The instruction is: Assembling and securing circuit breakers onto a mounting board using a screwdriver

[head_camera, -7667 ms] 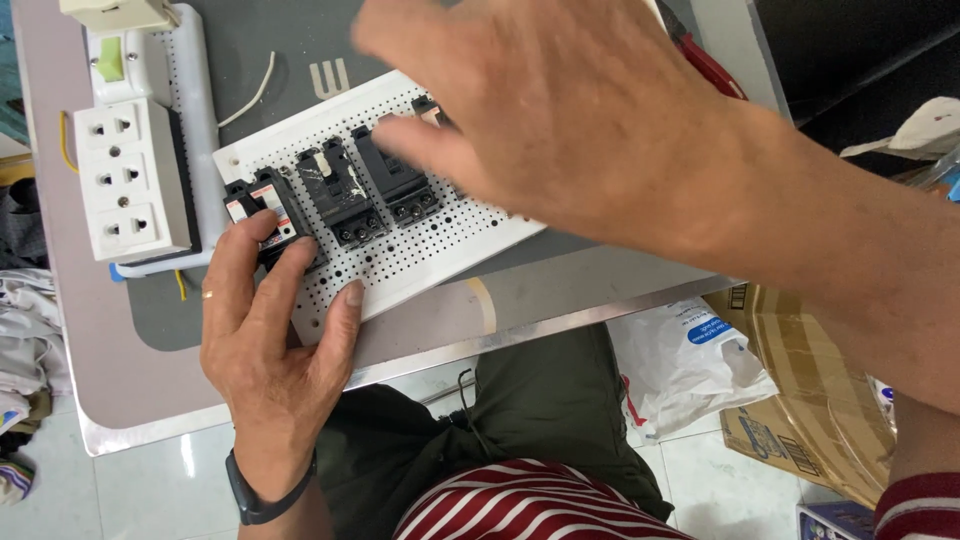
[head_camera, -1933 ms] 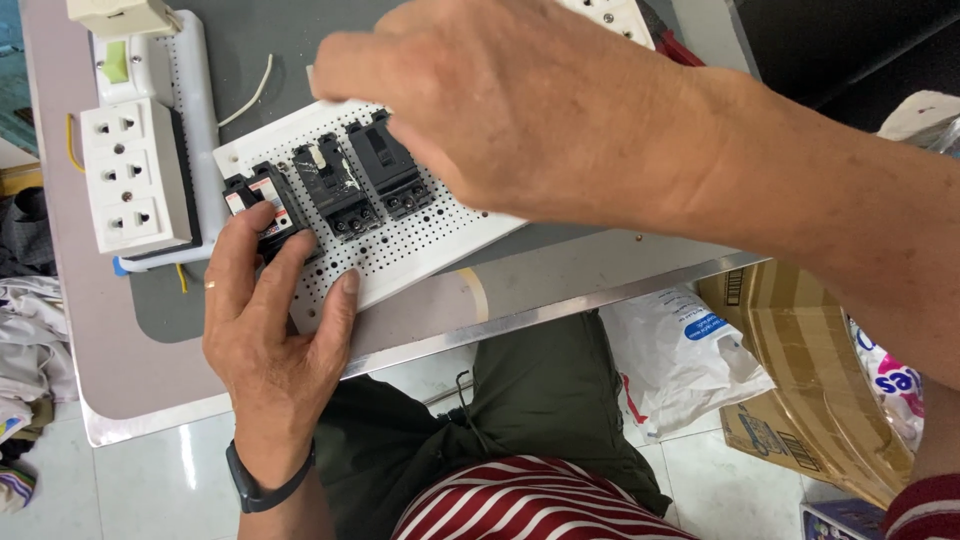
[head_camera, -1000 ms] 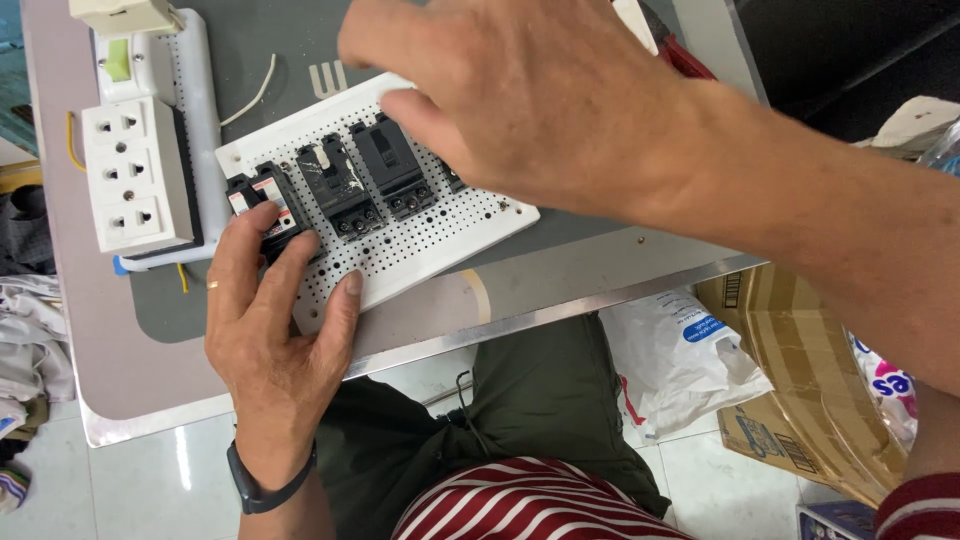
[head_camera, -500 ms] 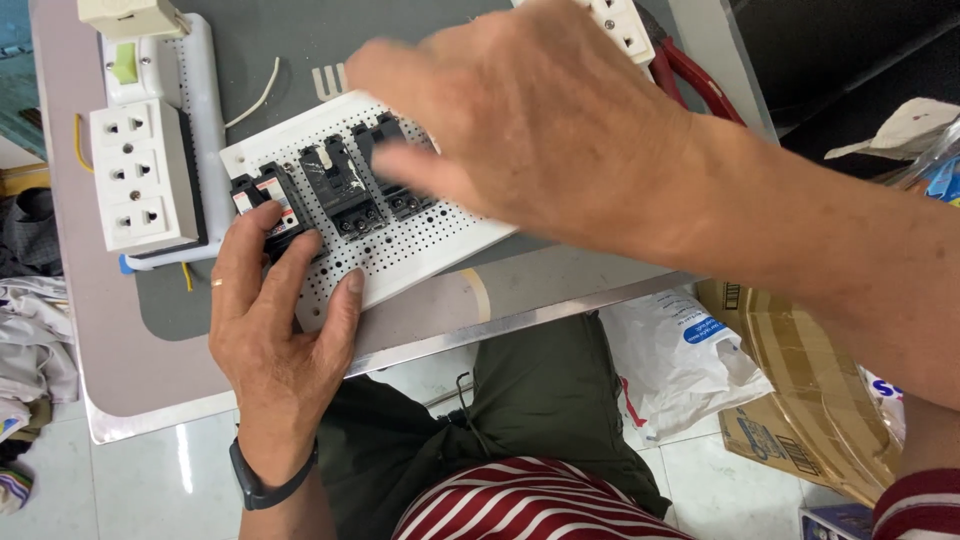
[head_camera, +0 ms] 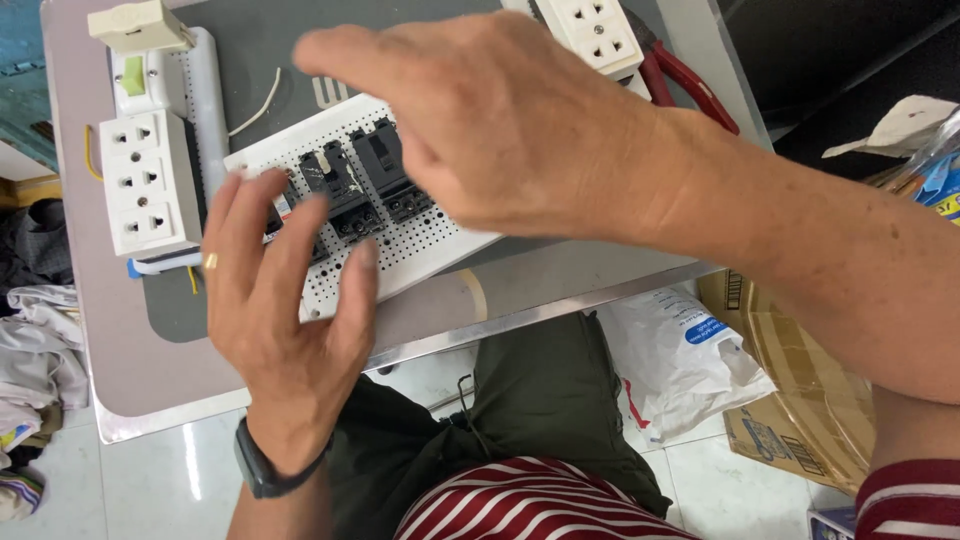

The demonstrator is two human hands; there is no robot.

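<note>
On the grey surface [head_camera: 120, 350], white perforated mounting board [head_camera: 420, 250] with three black breakers [head_camera: 350, 185] seated, unwired; left hand [head_camera: 285, 320] spread flat at its near edge, right hand [head_camera: 500, 120] hovering, both grips released.

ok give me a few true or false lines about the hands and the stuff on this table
1. The left hand lies spread on the white perforated plastic board. True.
2. The right hand grips the red-handled pliers. False: the pliers lie apart at the table's far edge, and the right hand hovers over the board.
3. Black breaker modules sit in a row on the perforated board. True.
4. The white triple socket block lies to the right of the board. False: it lies to its left.
5. A dark watch is on the left wrist. True.
6. The left hand's fingers hold a screwdriver. False: they are open and hold nothing.
</note>
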